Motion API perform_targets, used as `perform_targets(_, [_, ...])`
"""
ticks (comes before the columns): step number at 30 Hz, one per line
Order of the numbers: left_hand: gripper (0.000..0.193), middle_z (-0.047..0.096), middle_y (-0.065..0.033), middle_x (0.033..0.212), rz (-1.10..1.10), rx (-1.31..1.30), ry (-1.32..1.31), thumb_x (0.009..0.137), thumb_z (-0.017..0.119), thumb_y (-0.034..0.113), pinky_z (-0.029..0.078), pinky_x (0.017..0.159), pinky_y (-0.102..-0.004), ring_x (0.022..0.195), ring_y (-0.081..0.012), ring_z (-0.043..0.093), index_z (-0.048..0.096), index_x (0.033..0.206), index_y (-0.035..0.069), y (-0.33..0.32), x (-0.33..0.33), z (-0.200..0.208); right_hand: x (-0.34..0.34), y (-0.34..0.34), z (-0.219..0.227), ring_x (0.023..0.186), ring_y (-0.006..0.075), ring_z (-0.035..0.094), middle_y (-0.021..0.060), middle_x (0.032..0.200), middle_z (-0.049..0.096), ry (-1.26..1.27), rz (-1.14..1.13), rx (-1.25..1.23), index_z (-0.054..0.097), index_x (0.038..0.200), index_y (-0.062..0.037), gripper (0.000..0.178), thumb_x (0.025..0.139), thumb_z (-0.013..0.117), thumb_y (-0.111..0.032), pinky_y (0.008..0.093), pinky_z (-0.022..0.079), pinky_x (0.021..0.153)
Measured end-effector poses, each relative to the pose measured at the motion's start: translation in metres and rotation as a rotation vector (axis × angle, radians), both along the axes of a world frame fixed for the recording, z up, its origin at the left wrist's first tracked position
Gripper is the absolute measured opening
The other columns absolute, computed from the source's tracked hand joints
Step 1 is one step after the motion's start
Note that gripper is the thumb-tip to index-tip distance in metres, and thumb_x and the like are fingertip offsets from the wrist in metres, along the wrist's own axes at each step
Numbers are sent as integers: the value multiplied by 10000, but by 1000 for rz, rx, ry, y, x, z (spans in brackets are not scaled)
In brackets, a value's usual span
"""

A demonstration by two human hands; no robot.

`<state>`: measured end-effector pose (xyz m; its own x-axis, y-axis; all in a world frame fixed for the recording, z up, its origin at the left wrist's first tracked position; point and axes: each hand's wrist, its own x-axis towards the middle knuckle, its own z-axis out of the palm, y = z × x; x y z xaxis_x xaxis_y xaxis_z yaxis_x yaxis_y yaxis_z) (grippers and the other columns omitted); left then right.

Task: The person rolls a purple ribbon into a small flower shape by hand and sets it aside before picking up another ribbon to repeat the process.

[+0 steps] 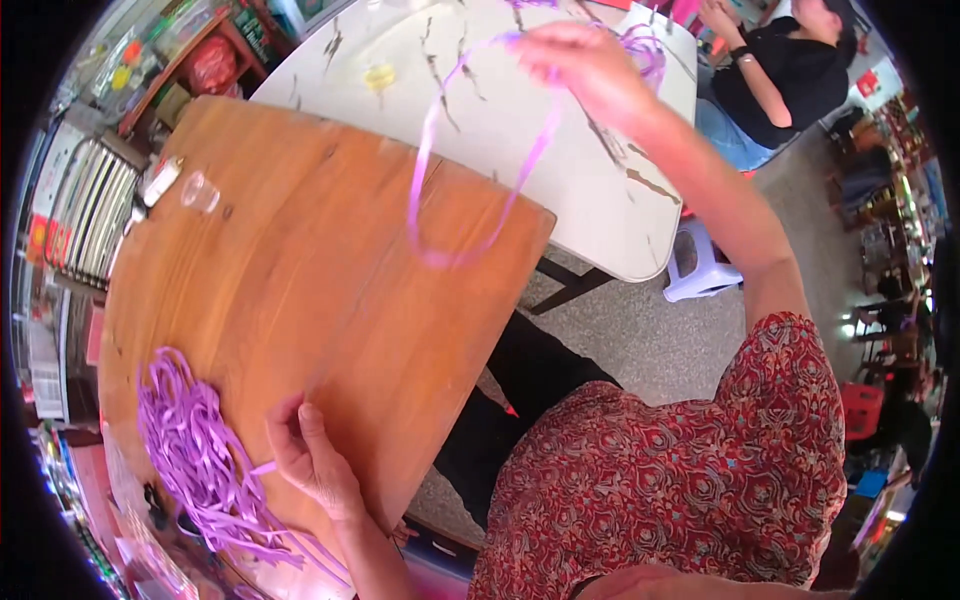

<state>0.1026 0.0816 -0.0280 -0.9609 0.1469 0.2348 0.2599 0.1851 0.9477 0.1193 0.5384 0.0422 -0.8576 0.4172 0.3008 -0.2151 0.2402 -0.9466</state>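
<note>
Over the white table, my right hand (585, 70) is raised with its fingers pinched on a purple ribbon (420, 160). The ribbon hangs down in a long, slightly blurred loop over the wooden table. My left hand (318, 465) is low above the wooden table (290, 260), thumb apart from its half-curled fingers, and I see nothing gripped in it. Just left of it lies a tangled heap of purple ribbons (205, 450). One short strip from the heap reaches the side of my left hand; whether it touches is unclear.
The white marbled table (400, 60) adjoins the wooden one and carries more purple ribbon (645, 55). A clear plastic cup (200, 192) stands at the far left. A lilac stool (700, 265) is on the floor. Another person (780, 80) sits at the far right.
</note>
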Motion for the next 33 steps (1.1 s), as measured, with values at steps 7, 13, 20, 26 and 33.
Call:
perform_targets(7, [39, 534, -36, 774, -81, -213, 190, 884, 540, -10, 383, 619, -201, 679, -95, 457, 579, 888, -15, 15, 1, 5, 42, 128, 12, 702, 130, 576, 80, 795, 648, 364, -554, 736, 649, 881, -25, 138, 851, 601, -151, 236, 433, 625])
perform_targets(13, [32, 595, -103, 798, -65, -328, 280, 848, 580, -22, 440, 618, -274, 707, -169, 549, 612, 846, -21, 17, 4, 10, 30, 103, -49, 922, 108, 597, 39, 1032, 649, -59, -421, 639, 636, 1099, -20, 254, 873, 620, -135, 229, 462, 820])
perform_targets(20, [81, 518, -121, 724, -288, -504, 640, 707, 601, 40, 465, 573, -405, 668, -302, 554, 556, 773, 51, 19, 3, -1, -35, -74, -33, 900, 81, 579, 10, 999, 648, -161, 100, 495, 649, 1036, -18, 173, 879, 586, -54, 207, 444, 802])
perform_targets(26, [131, 491, -93, 744, -431, -498, 846, 677, 560, 153, 453, 588, -366, 672, -258, 539, 527, 757, 54, 28, -3, -1, -78, -250, 4, 816, 190, 622, 93, 897, 646, 149, 677, 796, 645, 918, 16, 112, 818, 632, -33, 260, 484, 717])
perform_targets(33, [193, 497, -86, 766, -447, -473, 887, 645, 554, 168, 465, 609, -357, 698, -242, 547, 534, 786, 38, 23, 3, -1, -144, -392, 5, 756, 263, 615, 129, 824, 636, 481, 919, 843, 652, 861, 8, 122, 822, 628, -105, 327, 480, 660])
